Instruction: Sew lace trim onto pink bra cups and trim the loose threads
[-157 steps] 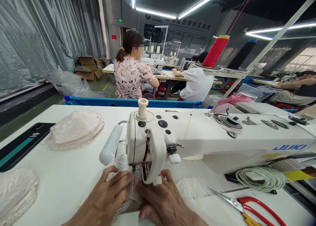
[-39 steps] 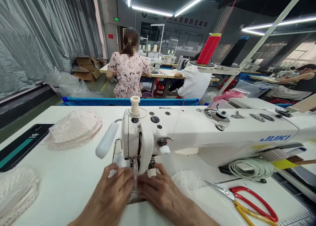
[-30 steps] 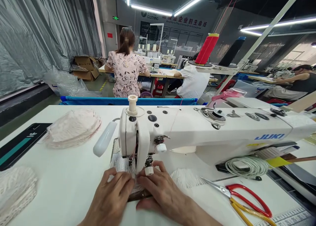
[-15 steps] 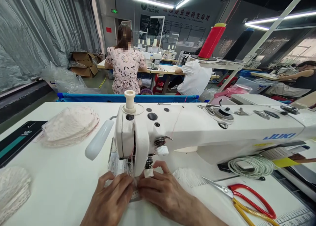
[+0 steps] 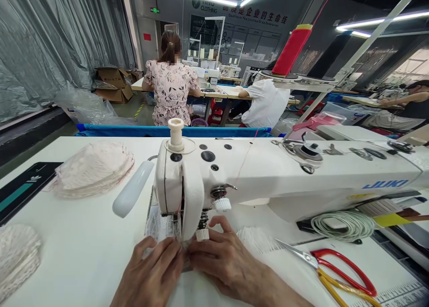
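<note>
A white sewing machine stretches across the view, its needle end in front of me. Under the needle lies thin white lace fabric, part of it covered by my fingers. My left hand, fingers curled together, grips the lace at the front left of the presser foot. Close beside it, my right hand has its fingertips bunched on the same fabric below the machine head, its index finger raised and bent. Fringed white fabric shows behind the right hand. Fingertips and the stitching point are partly hidden.
Scissors with red and yellow handles lie at right, near coiled pale cord. To the left are stacked lace pieces, another lace stack, a pale handled tool and a black box. Co-workers sit beyond.
Both hands stay almost in place on the lace, with only slight finger shifts. The whole view has shifted slightly.
</note>
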Demonstrator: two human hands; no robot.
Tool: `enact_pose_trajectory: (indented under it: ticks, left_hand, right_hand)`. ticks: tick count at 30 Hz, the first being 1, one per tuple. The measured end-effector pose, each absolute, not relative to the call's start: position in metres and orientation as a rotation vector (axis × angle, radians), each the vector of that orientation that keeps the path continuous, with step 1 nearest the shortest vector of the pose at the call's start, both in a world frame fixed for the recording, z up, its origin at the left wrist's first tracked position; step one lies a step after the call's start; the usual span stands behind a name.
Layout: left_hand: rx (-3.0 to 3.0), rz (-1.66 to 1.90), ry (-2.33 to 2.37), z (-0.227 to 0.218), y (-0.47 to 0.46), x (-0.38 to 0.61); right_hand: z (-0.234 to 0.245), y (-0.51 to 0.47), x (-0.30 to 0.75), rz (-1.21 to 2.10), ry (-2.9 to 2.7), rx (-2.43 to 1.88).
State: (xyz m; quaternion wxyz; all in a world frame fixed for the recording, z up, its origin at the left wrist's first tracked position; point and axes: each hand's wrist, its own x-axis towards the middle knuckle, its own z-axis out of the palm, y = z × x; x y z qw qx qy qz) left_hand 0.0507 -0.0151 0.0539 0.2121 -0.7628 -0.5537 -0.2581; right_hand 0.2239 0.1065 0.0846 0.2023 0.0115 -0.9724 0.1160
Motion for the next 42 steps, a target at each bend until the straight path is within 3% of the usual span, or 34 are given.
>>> enact_pose_trajectory:
  ticks: [11, 24, 30, 42]
  left_hand:
    - [-2.123, -0.634, -1.457, 0.058, -0.011, 0.040]
    - [-2.143, -0.806, -1.528, 0.046, 0.009, 0.018]
    - [-2.092, -0.590, -1.506, 0.040, 0.004, 0.022]
    - [-2.089, -0.532, -1.430, 0.037, -0.009, 0.024]
  right_hand:
    - [0.068, 0.104, 0.217, 0.221, -2.666, -0.191]
    - [0.064, 0.103, 0.203, 0.145, -2.526, -0.304]
    - [0.069, 0.106, 0.212, 0.067, -2.608, -0.262]
    - [0.080, 0.112, 0.224, 0.015, -2.594, -0.316]
